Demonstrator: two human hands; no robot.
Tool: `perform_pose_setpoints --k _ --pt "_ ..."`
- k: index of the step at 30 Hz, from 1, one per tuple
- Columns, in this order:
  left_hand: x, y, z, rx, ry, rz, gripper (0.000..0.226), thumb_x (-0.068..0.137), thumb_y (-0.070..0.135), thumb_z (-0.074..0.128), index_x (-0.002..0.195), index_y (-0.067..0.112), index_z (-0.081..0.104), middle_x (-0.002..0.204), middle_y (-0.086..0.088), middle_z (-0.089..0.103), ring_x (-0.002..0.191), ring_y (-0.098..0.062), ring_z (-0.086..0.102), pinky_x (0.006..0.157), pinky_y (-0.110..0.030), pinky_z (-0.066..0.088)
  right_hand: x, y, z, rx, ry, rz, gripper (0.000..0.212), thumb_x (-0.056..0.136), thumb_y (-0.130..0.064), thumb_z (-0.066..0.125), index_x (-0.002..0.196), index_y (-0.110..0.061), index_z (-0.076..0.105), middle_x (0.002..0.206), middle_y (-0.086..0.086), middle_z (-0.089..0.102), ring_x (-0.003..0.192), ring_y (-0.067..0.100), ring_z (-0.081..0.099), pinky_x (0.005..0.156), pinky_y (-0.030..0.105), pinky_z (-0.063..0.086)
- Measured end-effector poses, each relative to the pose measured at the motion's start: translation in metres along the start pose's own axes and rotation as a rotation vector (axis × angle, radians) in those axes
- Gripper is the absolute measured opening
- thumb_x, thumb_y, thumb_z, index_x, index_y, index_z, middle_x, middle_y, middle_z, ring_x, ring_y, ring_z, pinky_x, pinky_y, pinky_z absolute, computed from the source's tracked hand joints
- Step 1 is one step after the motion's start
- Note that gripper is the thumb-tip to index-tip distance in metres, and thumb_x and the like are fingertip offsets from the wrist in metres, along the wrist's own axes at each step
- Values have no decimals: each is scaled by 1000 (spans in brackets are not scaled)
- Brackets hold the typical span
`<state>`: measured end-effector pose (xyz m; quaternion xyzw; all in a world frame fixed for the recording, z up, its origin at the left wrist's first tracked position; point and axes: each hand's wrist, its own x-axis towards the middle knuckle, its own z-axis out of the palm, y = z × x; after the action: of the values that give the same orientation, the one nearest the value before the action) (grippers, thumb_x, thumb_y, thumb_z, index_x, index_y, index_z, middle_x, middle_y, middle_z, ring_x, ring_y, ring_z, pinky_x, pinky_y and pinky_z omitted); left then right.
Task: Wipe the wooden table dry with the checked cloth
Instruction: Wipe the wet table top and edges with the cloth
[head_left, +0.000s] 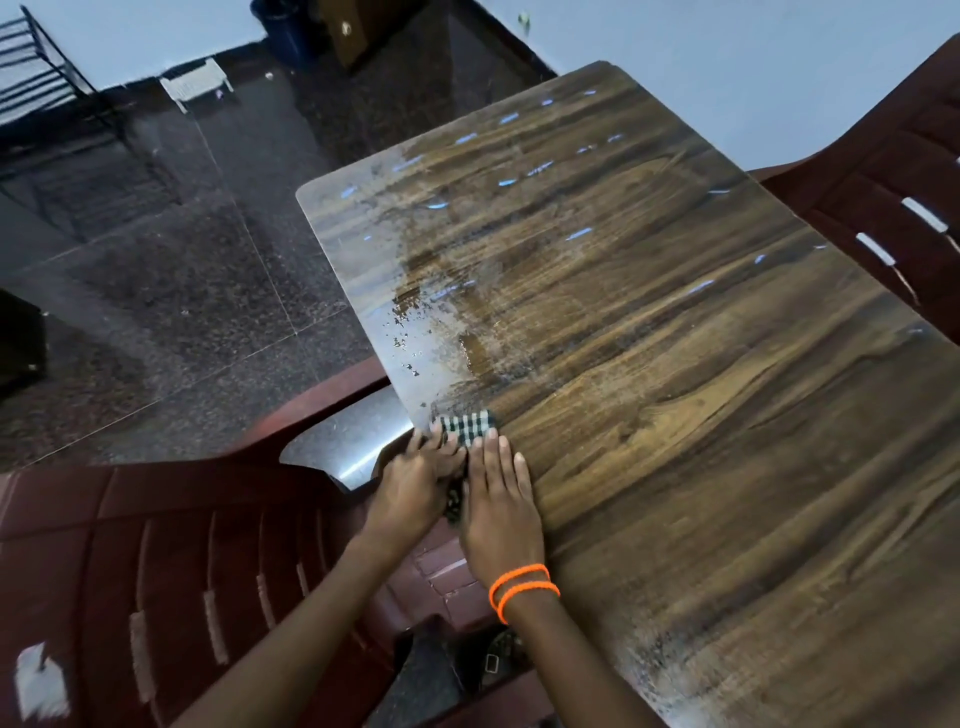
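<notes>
The wooden table (649, 338) fills the right half of the view, with wet streaks and droplets along its left side and far end. The checked cloth (465, 423), dark green and white, lies at the table's left edge and is mostly covered by my hands. My left hand (415, 478) lies over the cloth at the very edge, fingers bent down onto it. My right hand (498, 499), with two orange bands at the wrist, presses flat on the cloth with straight fingers.
A dark red plastic chair (182, 571) stands against the table's left edge, under my arms. A second red chair (883, 208) stands at the right side. Dark speckled floor tiles (182, 312) lie to the left, with a black metal rack (41, 93) beyond.
</notes>
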<state>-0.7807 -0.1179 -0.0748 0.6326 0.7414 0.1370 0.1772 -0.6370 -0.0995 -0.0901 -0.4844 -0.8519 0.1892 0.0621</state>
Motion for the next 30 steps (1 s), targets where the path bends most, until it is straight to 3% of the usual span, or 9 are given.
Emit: perform_pose_setpoints --k 4,9,12,15,18,21,25,28,30 --pt "-16 34 30 4 -115 73 55 83 15 39 136 25 53 143 1 50 145 -21 24 116 -41 28 -41 35 -13 -14 6 27 58 99 -21 42 151 -5 24 161 13 17 149 22 11 118 45 20" --pt "31 78 35 21 -119 138 63 80 18 21 133 20 55 139 -6 54 141 -29 32 115 -46 26 -19 80 -34 -85 39 83 60 96 -20 41 151 -3 23 160 15 18 149 24 15 119 46 18" --pt "65 61 22 29 -45 114 63 79 19 19 128 18 60 135 -8 57 134 -31 42 108 -50 37 33 78 -32 -74 54 57 57 95 -22 35 148 -1 30 157 18 27 146 29 24 119 46 18" --pt "81 12 8 45 -27 -46 67 78 33 14 129 26 58 141 -8 52 134 -32 42 104 -50 40 81 49 -20 -36 19 -19 58 92 -24 31 144 1 37 153 21 34 143 34 29 119 47 17" --pt "64 -18 -17 -25 52 -195 61 80 36 23 121 23 67 131 -15 59 127 -38 48 105 -50 41 100 7 -8 -42 -50 -151 58 92 -21 32 146 -1 32 156 20 27 146 34 20 120 47 9" --pt "29 -28 -27 -71 133 -201 43 82 31 45 113 17 71 121 -15 65 127 -31 48 111 -54 32 87 -20 5 -32 -90 -225 56 97 -20 35 150 -4 24 160 17 18 148 32 12 121 46 6" --pt "-11 -5 -16 67 133 -118 43 77 9 58 114 29 62 113 -13 69 108 -42 62 87 -58 51 35 -9 8 2 -44 -222 57 93 -20 33 148 -6 31 158 15 26 146 29 23 119 46 19" --pt "-32 25 0 68 109 -26 45 77 9 54 119 19 66 118 -7 67 123 -34 54 111 -40 32 -6 15 -7 3 -63 -214 59 94 -19 38 150 -6 27 159 13 23 148 27 19 120 45 14" --pt "-34 44 11 37 49 0 52 78 10 45 126 18 63 127 -6 64 133 -29 44 116 -40 22 -24 34 -16 -33 -37 -173 60 92 -19 40 149 -7 29 158 13 25 147 26 21 118 44 13"
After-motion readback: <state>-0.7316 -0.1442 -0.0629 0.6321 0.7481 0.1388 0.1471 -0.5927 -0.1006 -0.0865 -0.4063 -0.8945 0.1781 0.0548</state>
